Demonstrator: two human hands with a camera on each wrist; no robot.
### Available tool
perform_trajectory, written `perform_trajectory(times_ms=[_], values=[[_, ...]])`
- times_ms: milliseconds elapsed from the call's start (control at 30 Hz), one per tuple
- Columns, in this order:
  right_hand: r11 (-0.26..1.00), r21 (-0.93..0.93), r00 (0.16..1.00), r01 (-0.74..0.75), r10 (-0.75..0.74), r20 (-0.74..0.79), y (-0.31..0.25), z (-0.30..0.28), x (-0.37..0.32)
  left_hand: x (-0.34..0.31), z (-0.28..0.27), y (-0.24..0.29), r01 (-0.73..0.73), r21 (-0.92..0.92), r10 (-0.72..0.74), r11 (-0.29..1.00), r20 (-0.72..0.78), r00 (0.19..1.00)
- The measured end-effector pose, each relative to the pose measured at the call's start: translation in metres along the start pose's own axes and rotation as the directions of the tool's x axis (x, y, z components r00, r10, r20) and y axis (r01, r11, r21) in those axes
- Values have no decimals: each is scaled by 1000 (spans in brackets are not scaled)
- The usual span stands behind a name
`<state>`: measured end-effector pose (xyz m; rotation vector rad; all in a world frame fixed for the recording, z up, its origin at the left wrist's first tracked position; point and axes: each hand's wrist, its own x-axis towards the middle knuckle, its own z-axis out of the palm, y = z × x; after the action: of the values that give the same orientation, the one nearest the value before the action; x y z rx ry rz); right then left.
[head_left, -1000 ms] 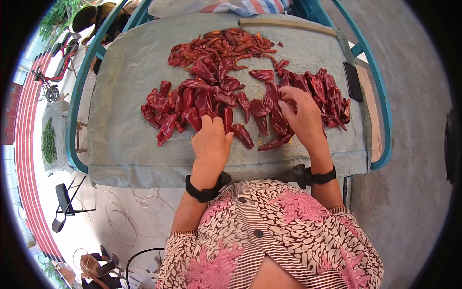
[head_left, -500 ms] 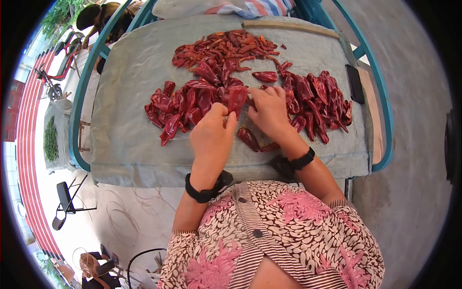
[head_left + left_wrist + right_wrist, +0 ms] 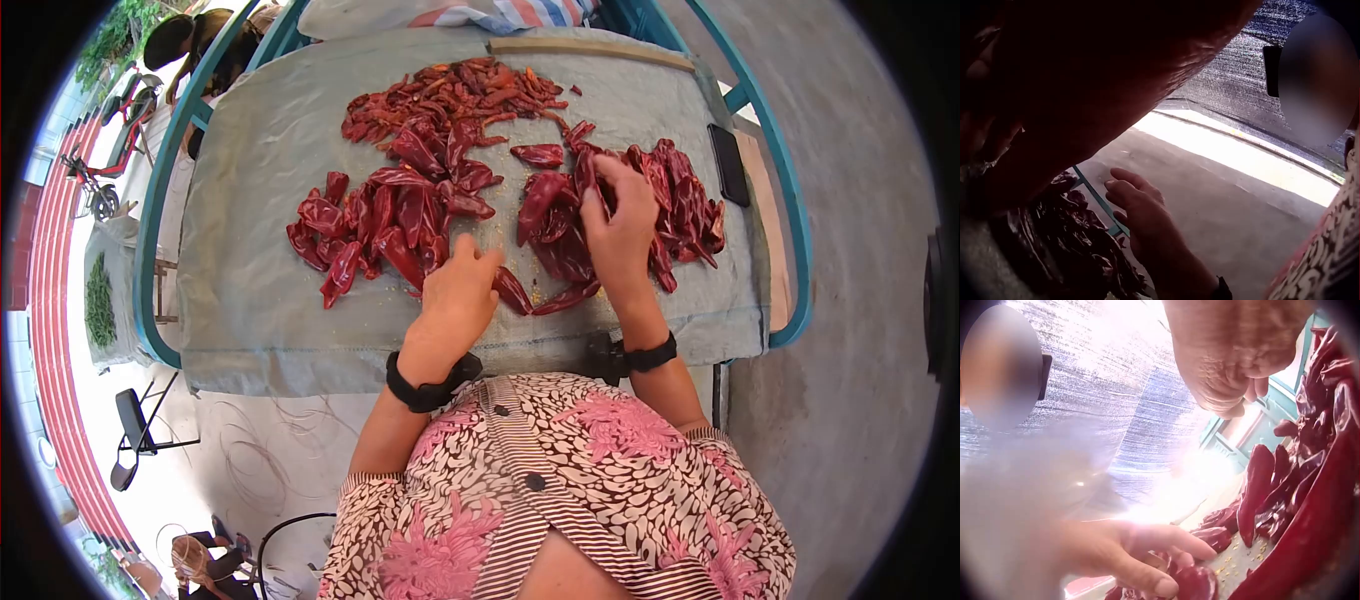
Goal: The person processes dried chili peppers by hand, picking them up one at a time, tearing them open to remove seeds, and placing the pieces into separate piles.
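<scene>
My left hand (image 3: 460, 295) is beside the near right edge of the left heap of dark red dried chili peppers (image 3: 405, 215). In the right wrist view, the left hand's index finger and thumb (image 3: 1160, 584) are extended apart, close over a pepper (image 3: 1196, 584). My right hand (image 3: 622, 225) is over the left part of the right heap of peppers (image 3: 690, 205), its fingers loosely bent. In the left wrist view, nothing shows between that hand's fingers (image 3: 1125, 190). Glossy peppers (image 3: 540, 205) lie just left of it.
A heap of smaller, orange-red peppers (image 3: 460, 95) lies at the back of the cloth-covered table (image 3: 250, 180). A phone (image 3: 729, 165) lies by the right edge, a wooden strip (image 3: 590, 50) at the back. Teal metal rails (image 3: 797, 240) flank both sides. Single peppers (image 3: 568, 298) lie near the front.
Half a second ago both hands met mid-table, the left holding a pepper. Now they are apart: the right is back over the right heap, the left lower, without that pepper.
</scene>
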<state>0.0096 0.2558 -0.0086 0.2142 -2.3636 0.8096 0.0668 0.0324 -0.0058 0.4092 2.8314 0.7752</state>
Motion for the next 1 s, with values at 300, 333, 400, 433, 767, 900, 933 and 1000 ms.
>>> perform_trajectory(times_ms=[300,333,400,433,767,900,933,1000], values=[[969,27,930,246,-244,274,-35,26,2,-11,-15,-8,-7,-44,0,999,-171,985],[962,29,915,273,-269,300,-35,31,3,-12,-22,-8,69,-69,-82,995,-203,976],[945,27,882,327,-315,349,-35,44,5,-11,-39,-3,208,-126,-234,970,-262,936],[940,7,863,341,-316,395,-37,47,5,-10,-47,0,267,-133,-294,954,-270,917],[988,-2,914,152,-140,381,-30,53,1,7,-37,-6,340,-309,-442,888,-376,814],[993,-70,994,90,-86,63,-25,31,6,16,-9,-9,321,-215,-382,922,-379,843],[994,-84,996,68,-63,64,-25,26,8,17,-4,-2,296,-226,-362,928,-357,861],[995,-101,999,1,2,33,-19,16,8,17,1,11,235,-253,-298,939,-250,921]])
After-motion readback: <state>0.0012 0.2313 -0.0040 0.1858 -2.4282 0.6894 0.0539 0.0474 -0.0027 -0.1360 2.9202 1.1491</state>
